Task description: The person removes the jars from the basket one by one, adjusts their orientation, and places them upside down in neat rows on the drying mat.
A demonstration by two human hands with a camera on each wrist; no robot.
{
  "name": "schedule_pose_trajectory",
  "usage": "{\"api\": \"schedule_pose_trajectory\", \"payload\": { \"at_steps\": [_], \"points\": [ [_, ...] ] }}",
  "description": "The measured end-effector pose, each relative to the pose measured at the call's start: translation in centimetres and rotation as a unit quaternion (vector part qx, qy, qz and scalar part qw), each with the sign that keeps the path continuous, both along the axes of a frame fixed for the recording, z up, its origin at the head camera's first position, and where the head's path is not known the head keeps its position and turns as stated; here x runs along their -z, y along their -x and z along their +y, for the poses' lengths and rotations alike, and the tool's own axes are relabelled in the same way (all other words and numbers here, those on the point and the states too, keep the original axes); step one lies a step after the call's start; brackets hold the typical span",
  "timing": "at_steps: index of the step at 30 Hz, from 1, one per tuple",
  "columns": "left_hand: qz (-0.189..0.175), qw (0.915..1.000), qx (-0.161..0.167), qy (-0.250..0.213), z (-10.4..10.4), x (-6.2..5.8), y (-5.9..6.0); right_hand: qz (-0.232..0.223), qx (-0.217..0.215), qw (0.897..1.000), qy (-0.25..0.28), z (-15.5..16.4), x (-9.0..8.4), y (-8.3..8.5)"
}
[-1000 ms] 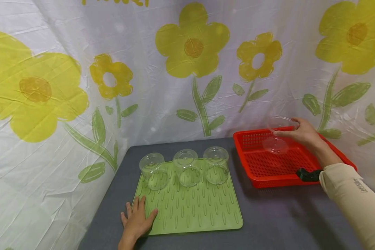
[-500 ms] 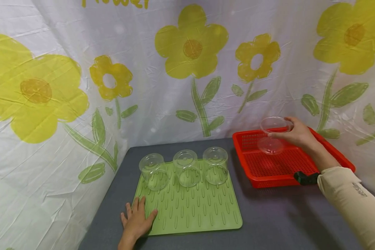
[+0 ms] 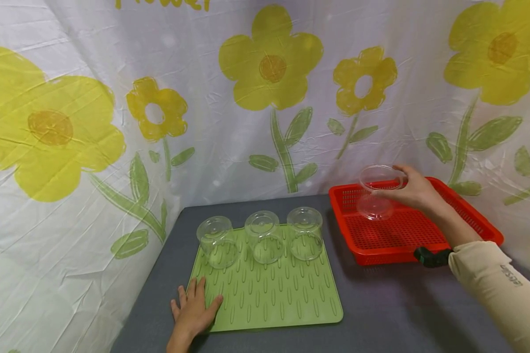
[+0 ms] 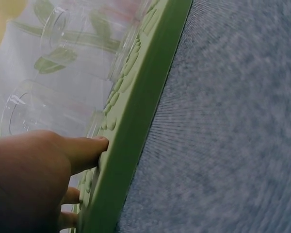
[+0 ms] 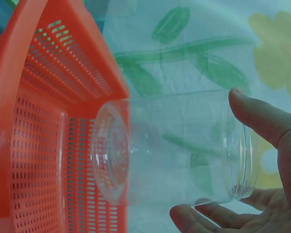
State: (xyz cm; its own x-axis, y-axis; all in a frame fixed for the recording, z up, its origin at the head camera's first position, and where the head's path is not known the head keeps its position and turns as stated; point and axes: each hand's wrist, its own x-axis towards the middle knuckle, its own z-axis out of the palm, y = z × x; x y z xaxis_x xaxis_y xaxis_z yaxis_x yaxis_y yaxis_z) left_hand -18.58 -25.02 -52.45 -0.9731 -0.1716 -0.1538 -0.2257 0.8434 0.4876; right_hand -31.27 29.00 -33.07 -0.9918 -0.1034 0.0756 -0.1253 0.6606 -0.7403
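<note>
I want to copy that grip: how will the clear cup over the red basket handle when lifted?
The clear cup is thin, see-through plastic, so probably light and somewhat squeezable. The right hand holds it near the rim with fingertips only, suggesting little weight. Its smooth, round wall may slip, and would likely roll if laid sideways.

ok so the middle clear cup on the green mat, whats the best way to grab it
The middle cup stands upside down on the green mat, closed base up, with a cup close on either side. Probably best to come from above and front, thumb on the near wall and fingers on the far wall, where nothing crowds it; side gaps look tight.
</note>
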Motion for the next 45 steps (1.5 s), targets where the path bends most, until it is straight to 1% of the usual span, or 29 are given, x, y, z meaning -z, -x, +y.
{"api": "schedule_pose_trajectory", "payload": {
  "at_steps": [8, 15, 19, 22, 27, 31, 35, 38, 40, 42, 45],
  "points": [
    [0.000, 1.0000, -0.002, -0.008, -0.1, -0.4, -0.1, 0.004, -0.014, 1.000, -0.009, -1.1, -0.4, -0.7],
    [0.013, 0.9997, 0.000, -0.022, -0.3, -0.6, -0.2, 0.011, -0.020, 0.999, -0.029, -1.9, -0.3, -1.3],
    [0.041, 0.9989, -0.001, -0.022, -0.2, -1.1, -0.5, 0.022, -0.023, 0.998, -0.046, -2.3, -0.4, -1.5],
    [0.070, 0.9975, -0.003, -0.008, 0.1, -1.8, -0.7, 0.020, -0.026, 0.998, -0.044, -2.6, -0.6, -1.9],
    [0.111, 0.9936, -0.008, 0.014, 0.7, -3.1, -0.8, 0.010, -0.039, 0.999, -0.028, -3.3, -1.2, -2.6],
    [0.150, 0.9887, -0.002, 0.006, 1.6, -4.7, -1.0, 0.013, -0.049, 0.999, -0.019, -3.8, -1.7, -3.0],
    [0.181, 0.9832, 0.010, -0.018, 2.7, -6.5, -1.3, 0.018, -0.058, 0.998, -0.012, -4.3, -1.9, -3.3],
    [0.201, 0.9785, 0.020, -0.040, 3.9, -7.6, -1.2, 0.019, -0.065, 0.998, -0.012, -4.8, -2.0, -3.6],
    [0.218, 0.9736, 0.029, -0.061, 4.8, -8.4, -0.9, 0.021, -0.066, 0.998, -0.014, -5.1, -2.1, -3.7],
    [0.240, 0.9664, 0.041, -0.081, 5.8, -9.2, -0.4, 0.024, -0.068, 0.997, -0.015, -5.4, -2.3, -3.9],
    [0.264, 0.9567, 0.061, -0.107, 7.4, -10.4, 0.4, 0.027, -0.074, 0.997, -0.011, -6.0, -2.5, -4.0]
  ]
}}
